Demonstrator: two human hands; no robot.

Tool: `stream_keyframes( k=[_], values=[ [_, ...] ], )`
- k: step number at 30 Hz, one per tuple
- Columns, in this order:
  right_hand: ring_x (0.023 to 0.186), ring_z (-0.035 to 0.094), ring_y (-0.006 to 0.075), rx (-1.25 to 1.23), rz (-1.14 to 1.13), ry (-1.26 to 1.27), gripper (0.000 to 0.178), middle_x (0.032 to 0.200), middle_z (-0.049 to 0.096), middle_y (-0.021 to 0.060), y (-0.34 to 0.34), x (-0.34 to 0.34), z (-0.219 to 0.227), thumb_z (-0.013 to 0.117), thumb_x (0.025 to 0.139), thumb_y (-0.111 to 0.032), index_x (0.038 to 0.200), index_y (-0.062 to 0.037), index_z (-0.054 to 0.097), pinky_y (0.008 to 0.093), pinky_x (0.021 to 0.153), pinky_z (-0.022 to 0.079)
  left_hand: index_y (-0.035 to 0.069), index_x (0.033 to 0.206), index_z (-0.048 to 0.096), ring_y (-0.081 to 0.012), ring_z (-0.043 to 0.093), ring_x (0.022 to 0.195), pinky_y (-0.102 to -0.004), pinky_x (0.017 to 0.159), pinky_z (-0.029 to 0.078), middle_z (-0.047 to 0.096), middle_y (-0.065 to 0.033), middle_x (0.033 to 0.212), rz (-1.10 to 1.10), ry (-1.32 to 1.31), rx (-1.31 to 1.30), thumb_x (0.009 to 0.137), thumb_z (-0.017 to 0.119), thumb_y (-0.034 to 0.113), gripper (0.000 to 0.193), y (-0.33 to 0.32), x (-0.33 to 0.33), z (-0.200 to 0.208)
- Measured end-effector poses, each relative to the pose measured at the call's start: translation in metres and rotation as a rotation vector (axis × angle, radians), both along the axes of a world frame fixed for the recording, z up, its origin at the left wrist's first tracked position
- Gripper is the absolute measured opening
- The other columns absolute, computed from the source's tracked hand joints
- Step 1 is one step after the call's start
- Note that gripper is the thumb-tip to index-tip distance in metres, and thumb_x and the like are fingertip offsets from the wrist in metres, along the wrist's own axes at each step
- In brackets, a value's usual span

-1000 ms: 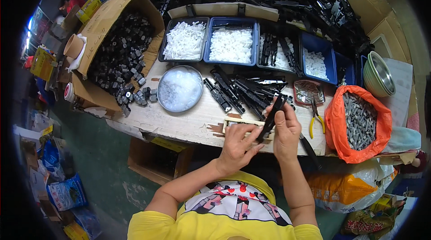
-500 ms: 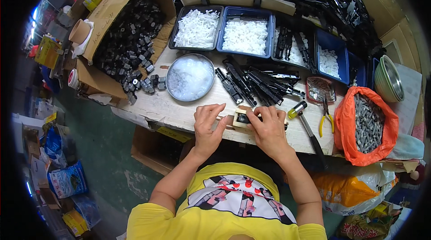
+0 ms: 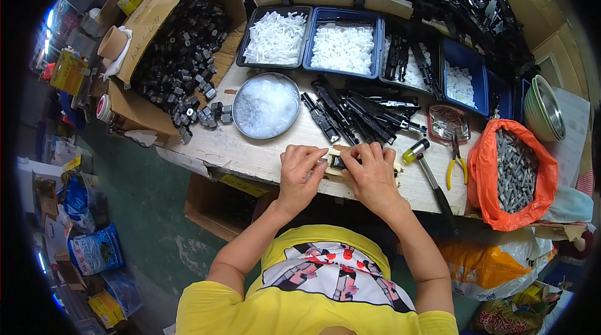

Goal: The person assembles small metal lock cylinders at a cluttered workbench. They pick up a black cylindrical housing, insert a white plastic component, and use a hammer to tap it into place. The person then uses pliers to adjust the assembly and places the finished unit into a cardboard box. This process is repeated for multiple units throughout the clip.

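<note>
At the bench's front edge lies a cream block-like fixture with a black part set in it. My right hand is closed over the fixture's right side, thumb against the black part and fingers curled beyond it. My left hand is at the fixture's left end, its thumb and forefinger brought together; whatever is between them is too small to make out. Just beyond lies a pile of long black mechanism parts. To the left of that pile is a round metal dish holding a whitish, translucent substance.
A carton of black blocks stands left. Behind are blue bins of white pieces. On the right lie a hammer, yellow-handled pliers, a box of small pins and an orange bag of grey metal parts.
My left hand has moved right, up to the fixture, and its thumb and forefinger have come together. My right hand stays on the fixture with little shift.
</note>
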State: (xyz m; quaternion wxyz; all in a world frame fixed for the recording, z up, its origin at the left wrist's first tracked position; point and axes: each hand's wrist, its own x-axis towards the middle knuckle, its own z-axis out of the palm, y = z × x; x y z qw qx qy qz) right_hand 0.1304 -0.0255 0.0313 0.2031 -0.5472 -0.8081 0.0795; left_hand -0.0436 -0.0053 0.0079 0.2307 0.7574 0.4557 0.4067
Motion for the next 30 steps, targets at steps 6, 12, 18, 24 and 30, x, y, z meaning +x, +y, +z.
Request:
stream_keyframes(
  k=[6, 12, 18, 24, 30],
  values=[
    [0.096, 0.046, 0.0251, 0.042, -0.195, 0.235, 0.037, 0.101, 0.052, 0.0103, -0.009, 0.041, 0.012, 0.062, 0.075, -0.013, 0.111, -0.0071, 0.055, 0.0395, 0.081, 0.03, 0.009, 0.1, 0.063, -0.0228, 0.047, 0.089, -0.035, 0.078, 0.032, 0.057, -0.0064, 0.096, -0.17, 0.145, 0.044, 0.071, 0.065, 0.005, 0.03, 0.003, 0.01, 0.015],
    [0.093, 0.048, 0.0268, 0.091, -0.521, -0.022, 0.032, 0.098, 0.052, 0.0107, -0.037, 0.106, -0.008, 0.06, 0.078, -0.014, 0.108, -0.0054, 0.056, 0.0398, 0.074, 0.034, 0.02, 0.109, 0.059, -0.0242, 0.046, 0.096, -0.0401, 0.079, 0.029, 0.052, -0.0094, 0.108, -0.424, 0.433, 0.263, 0.067, 0.063, 0.004, 0.045, 0.009, 0.023, 0.005],
    [0.081, 0.049, 0.0274, 0.082, -0.495, -0.025, 0.023, 0.089, 0.05, 0.0117, -0.044, 0.107, -0.029, 0.056, 0.08, -0.005, 0.102, -0.0011, 0.054, 0.0364, 0.067, 0.037, 0.022, 0.112, 0.057, -0.0241, 0.046, 0.097, -0.0413, 0.077, 0.027, 0.05, -0.0108, 0.11, -0.494, 0.434, 0.377, 0.066, 0.061, 0.003, 0.051, 0.019, 0.02, -0.008],
    [0.061, 0.047, 0.029, 0.035, -0.404, 0.337, 0.013, 0.072, 0.046, 0.0136, -0.061, 0.091, 0.016, 0.053, 0.082, 0.0, 0.095, 0.0031, 0.054, 0.0346, 0.055, 0.037, 0.02, 0.113, 0.056, -0.024, 0.046, 0.097, -0.0412, 0.076, 0.027, 0.05, -0.0122, 0.107, -0.583, 0.567, 0.332, 0.067, 0.059, 0.004, 0.049, 0.023, 0.019, 0.009],
    [0.059, 0.052, 0.0305, 0.1, -0.291, 0.281, 0.025, 0.073, 0.051, 0.0139, -0.071, 0.061, 0.064, 0.056, 0.079, 0.0, 0.104, 0.0026, 0.054, 0.037, 0.051, 0.041, 0.017, 0.113, 0.056, -0.0244, 0.045, 0.097, -0.0409, 0.074, 0.028, 0.049, -0.0133, 0.107, -0.603, 0.623, 0.409, 0.07, 0.056, 0.007, 0.044, 0.023, 0.019, 0.013]
  ],
)
